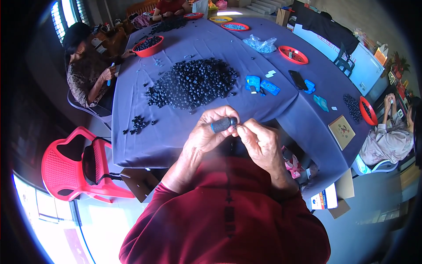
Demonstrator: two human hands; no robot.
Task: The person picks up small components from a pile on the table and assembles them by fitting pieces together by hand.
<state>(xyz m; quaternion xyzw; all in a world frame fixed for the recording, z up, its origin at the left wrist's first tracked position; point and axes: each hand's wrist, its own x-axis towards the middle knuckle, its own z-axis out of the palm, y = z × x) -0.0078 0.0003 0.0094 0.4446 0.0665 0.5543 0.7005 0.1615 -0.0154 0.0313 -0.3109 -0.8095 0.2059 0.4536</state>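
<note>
My left hand (210, 132) is closed, with a dark grey, blue-edged sleeve (222, 125) around one of its fingers. At its fingertips is a small black round part (233, 120), much like the pieces in the heap. My right hand (263, 141) meets it from the other side, thumb and forefinger pinched together. Whatever is between those fingers is too small to make out. Just beyond both hands, a large heap of small black round parts (193, 81) lies on the grey-blue tablecloth (176, 141). A smaller cluster of black parts (138, 125) is to the left.
Blue packets (271, 87) and a dark phone (297, 80) lie to the right. A red bowl (151, 49) of black parts stands far left. Other people sit at left (90, 75), right (387, 136) and far end (171, 6). A pink chair (79, 165) stands at my left.
</note>
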